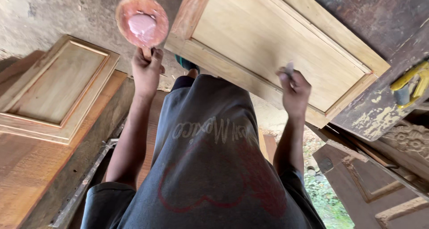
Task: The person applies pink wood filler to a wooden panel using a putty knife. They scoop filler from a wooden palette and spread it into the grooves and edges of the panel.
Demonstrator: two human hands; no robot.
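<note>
Fingers (292, 79) of the right hand (295, 93) are pinched together on a small pale tool (289, 68), whose tip meets the lower frame rail of a light wooden panel door (272, 41); what kind of tool it is cannot be told. The left hand (146, 70) is closed in a fist around the short handle of a round reddish dish (142, 20), held upright so that its face shows a patch of pink paste (142, 24). The dish is just beside the panel door's near corner and does not touch it. The panel door has a raised frame around a flat centre field and lies tilted across a dark, worn desk (380, 108) with flaking paint. Both forearms rise from a grey shirt (210, 166) bearing a red outline. To the left, well apart from the hands, a second, smaller panel door (53, 88) lies on reddish wooden boards (27, 175). A yellow tool (411, 84) sits at the right edge, above a piece of carved wood (409, 139).
</note>
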